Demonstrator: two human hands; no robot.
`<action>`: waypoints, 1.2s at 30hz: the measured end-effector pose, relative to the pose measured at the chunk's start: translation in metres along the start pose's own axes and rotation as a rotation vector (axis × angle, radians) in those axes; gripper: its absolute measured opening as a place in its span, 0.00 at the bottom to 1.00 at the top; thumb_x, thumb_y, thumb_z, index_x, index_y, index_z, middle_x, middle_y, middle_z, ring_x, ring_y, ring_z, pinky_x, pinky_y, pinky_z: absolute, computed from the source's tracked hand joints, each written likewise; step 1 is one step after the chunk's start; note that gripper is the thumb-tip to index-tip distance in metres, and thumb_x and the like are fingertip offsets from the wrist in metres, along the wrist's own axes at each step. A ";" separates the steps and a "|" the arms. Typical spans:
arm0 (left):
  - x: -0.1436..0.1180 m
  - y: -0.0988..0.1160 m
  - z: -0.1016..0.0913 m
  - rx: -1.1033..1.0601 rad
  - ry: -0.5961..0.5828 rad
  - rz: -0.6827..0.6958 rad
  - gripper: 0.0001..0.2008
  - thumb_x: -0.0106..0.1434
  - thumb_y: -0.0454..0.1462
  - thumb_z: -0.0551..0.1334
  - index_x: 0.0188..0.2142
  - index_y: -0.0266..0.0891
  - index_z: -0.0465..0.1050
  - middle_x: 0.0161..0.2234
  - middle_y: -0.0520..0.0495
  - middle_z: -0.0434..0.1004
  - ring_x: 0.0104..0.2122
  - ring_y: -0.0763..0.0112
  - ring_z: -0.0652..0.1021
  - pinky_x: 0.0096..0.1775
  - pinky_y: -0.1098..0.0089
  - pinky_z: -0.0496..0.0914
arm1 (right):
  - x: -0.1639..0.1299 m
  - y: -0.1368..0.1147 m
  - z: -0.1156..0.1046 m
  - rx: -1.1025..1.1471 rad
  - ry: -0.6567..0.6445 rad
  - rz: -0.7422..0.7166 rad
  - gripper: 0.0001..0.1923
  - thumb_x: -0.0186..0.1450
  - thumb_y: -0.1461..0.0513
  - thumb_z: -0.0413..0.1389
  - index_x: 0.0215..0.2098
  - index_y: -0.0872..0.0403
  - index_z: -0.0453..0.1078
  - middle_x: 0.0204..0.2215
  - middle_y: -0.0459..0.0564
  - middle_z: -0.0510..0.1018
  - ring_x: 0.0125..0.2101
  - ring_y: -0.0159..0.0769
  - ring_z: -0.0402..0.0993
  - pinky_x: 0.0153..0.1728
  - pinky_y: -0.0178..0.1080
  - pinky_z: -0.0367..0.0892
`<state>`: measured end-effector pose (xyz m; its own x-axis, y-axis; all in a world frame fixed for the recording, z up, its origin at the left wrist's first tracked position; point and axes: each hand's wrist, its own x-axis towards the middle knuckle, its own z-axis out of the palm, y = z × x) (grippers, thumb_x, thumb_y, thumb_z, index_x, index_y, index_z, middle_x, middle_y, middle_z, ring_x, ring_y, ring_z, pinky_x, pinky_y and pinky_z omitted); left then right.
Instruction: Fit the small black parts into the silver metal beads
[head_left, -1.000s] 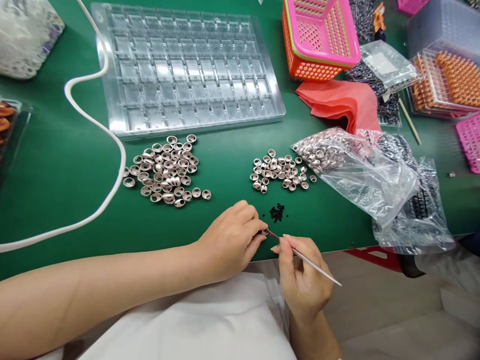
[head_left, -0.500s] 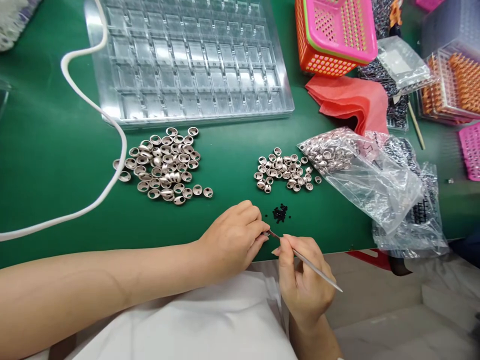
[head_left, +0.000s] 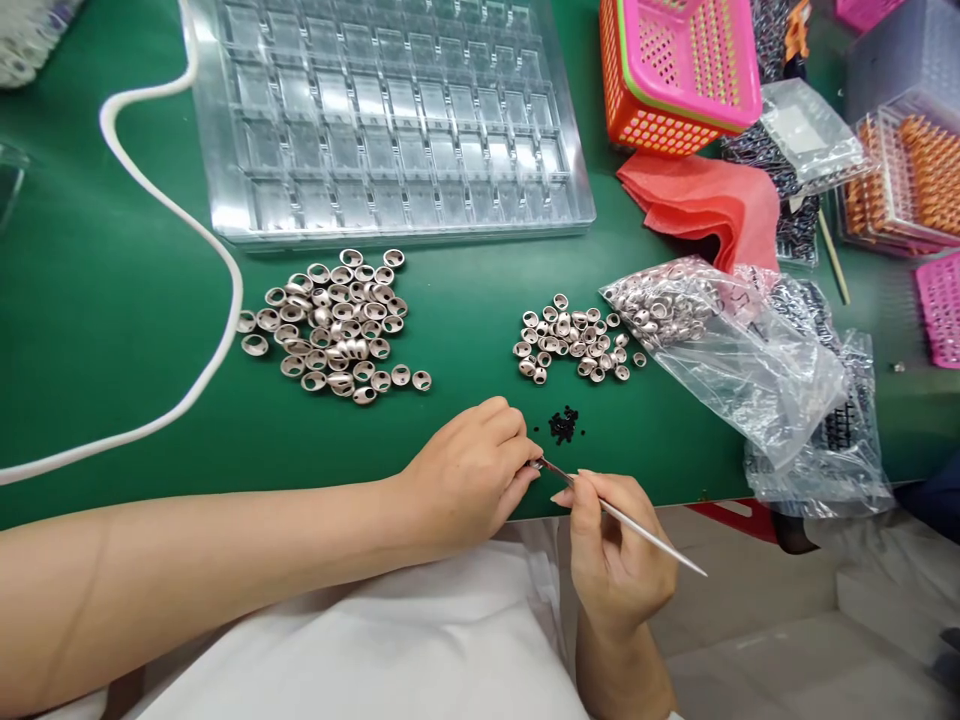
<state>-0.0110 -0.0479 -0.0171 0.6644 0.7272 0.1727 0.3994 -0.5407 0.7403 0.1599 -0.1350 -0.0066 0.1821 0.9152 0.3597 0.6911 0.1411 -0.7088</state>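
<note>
My left hand (head_left: 469, 475) rests at the near edge of the green table (head_left: 112, 320), its fingertips pinched on a small metal part that is mostly hidden. My right hand (head_left: 615, 555) holds thin metal tweezers (head_left: 622, 515), whose tip meets the left fingertips. A small heap of tiny black pieces (head_left: 564, 425) lies just beyond the hands. Farther back lie two piles of rose-coloured metal rings: a larger pile (head_left: 334, 325) on the left and a smaller pile (head_left: 574, 340) on the right.
A clear compartment tray (head_left: 382, 110) spans the back. A white cable (head_left: 217, 260) curves across the left. On the right are plastic bags of parts (head_left: 742, 350), a red cloth (head_left: 705, 205), a pink and orange basket (head_left: 675, 70) and racks of orange parts (head_left: 907, 165).
The view has shifted slightly, so the table objects sit a little higher and further right. Both hands stay together at the table edge, tweezers tip still at the left fingertips.
</note>
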 end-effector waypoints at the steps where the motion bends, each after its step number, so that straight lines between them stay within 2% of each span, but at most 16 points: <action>1: 0.000 0.000 0.000 -0.003 0.000 0.001 0.07 0.67 0.30 0.61 0.38 0.31 0.80 0.30 0.43 0.72 0.32 0.63 0.68 0.32 0.64 0.67 | -0.001 0.000 0.001 0.006 0.012 0.006 0.15 0.65 0.73 0.60 0.47 0.52 0.73 0.29 0.45 0.81 0.28 0.32 0.79 0.28 0.36 0.77; 6: 0.001 0.000 0.000 -0.015 -0.006 -0.012 0.06 0.67 0.29 0.62 0.38 0.31 0.80 0.30 0.44 0.72 0.32 0.63 0.69 0.32 0.65 0.66 | -0.004 0.000 0.002 0.055 0.040 0.021 0.16 0.64 0.73 0.60 0.47 0.52 0.74 0.30 0.45 0.81 0.28 0.32 0.79 0.28 0.36 0.77; 19: 0.000 -0.001 -0.002 -0.006 -0.008 -0.010 0.07 0.68 0.31 0.62 0.38 0.31 0.80 0.30 0.44 0.72 0.32 0.63 0.68 0.33 0.65 0.67 | -0.003 0.002 0.000 0.030 0.000 0.024 0.16 0.65 0.73 0.60 0.47 0.52 0.73 0.29 0.44 0.81 0.28 0.31 0.79 0.28 0.35 0.77; 31: 0.001 0.000 -0.001 0.000 -0.001 0.000 0.05 0.67 0.29 0.63 0.38 0.31 0.80 0.30 0.44 0.73 0.32 0.64 0.69 0.32 0.66 0.66 | 0.009 -0.003 -0.003 -0.070 -0.084 0.103 0.05 0.69 0.67 0.59 0.41 0.51 0.72 0.25 0.42 0.79 0.26 0.30 0.77 0.26 0.34 0.73; 36: 0.001 -0.001 0.000 -0.002 0.004 0.008 0.06 0.67 0.29 0.63 0.38 0.31 0.80 0.30 0.44 0.73 0.32 0.63 0.69 0.32 0.65 0.66 | 0.010 -0.002 -0.004 -0.052 -0.108 0.096 0.07 0.68 0.69 0.58 0.41 0.51 0.72 0.26 0.42 0.78 0.26 0.28 0.76 0.26 0.33 0.73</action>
<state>-0.0106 -0.0474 -0.0178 0.6652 0.7244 0.1813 0.3926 -0.5458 0.7402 0.1635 -0.1276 0.0008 0.1750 0.9591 0.2227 0.7100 0.0338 -0.7034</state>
